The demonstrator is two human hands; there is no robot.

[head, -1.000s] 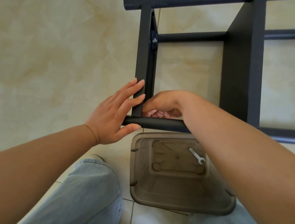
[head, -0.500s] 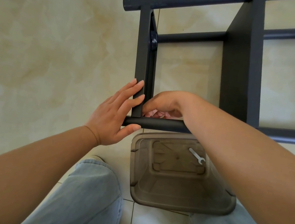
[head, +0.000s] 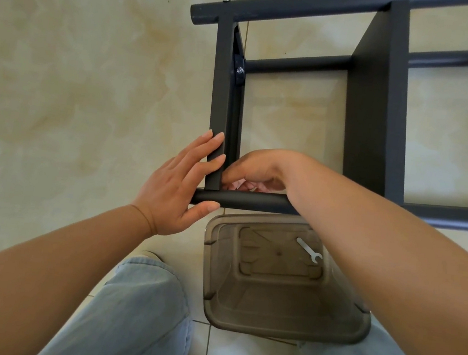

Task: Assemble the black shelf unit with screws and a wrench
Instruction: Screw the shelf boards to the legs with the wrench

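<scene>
A black shelf frame (head: 380, 106) lay on its side on a tiled floor, several joints already bolted. The near corner looked unfinished. The left hand (head: 178, 188) pressed flat, fingers straight, against the panel (head: 221, 102) and tube (head: 250, 201) there. The right hand (head: 257, 171) curled inside that corner; what it held was hidden. The wrench (head: 309, 250) lay unused in a bin (head: 282, 325) just below.
</scene>
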